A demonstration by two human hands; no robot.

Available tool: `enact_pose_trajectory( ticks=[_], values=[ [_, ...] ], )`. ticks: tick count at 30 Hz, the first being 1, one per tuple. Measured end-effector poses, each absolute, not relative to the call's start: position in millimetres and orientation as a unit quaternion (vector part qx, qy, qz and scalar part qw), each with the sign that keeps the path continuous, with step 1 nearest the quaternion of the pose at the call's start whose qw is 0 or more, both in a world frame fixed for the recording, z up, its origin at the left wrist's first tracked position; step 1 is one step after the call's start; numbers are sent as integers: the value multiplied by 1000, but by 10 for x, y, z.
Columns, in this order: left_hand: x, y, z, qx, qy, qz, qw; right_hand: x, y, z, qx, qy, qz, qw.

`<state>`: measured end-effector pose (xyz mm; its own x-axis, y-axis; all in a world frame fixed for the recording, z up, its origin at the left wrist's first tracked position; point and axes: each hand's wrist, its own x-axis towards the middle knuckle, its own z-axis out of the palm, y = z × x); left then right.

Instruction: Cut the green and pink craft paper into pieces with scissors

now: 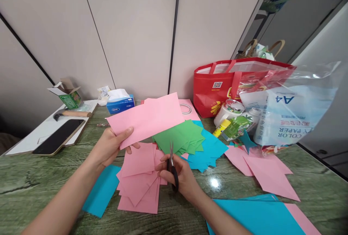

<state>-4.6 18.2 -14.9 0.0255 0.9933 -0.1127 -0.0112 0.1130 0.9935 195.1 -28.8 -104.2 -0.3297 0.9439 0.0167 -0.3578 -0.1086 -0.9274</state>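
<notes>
My left hand [115, 142] pinches the left end of a long strip of pink paper [149, 115], thumb on top, holding it raised above the table. My right hand [179, 173] grips a pair of scissors [172, 159] by the dark handles, blades pointing up and away from me. The blades look closed and stand apart from the strip. Beneath my hands lies a loose pile of pink paper pieces [138, 188]. Green paper pieces [181, 137] overlap blue pieces [209, 151] just beyond the scissors. One blue sheet [102, 191] rests under my left forearm.
Larger blue sheets [250, 215] lie front right, with pink pieces [269, 175] behind them. A red bag [209, 90], a white mug [227, 113], a yellow glue stick [221, 128] and a plastic paper pack [293, 115] stand right. Leftward are a tissue pack [120, 104], hammer [73, 113] and phone [58, 137].
</notes>
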Motion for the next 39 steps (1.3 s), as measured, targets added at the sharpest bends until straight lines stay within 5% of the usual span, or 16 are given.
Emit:
enact_pose_trajectory(
  ticks=[39],
  values=[
    [136, 35, -190, 535, 496, 362, 580, 1960, -266, -1037, -294, -461, 702, 457]
  ],
)
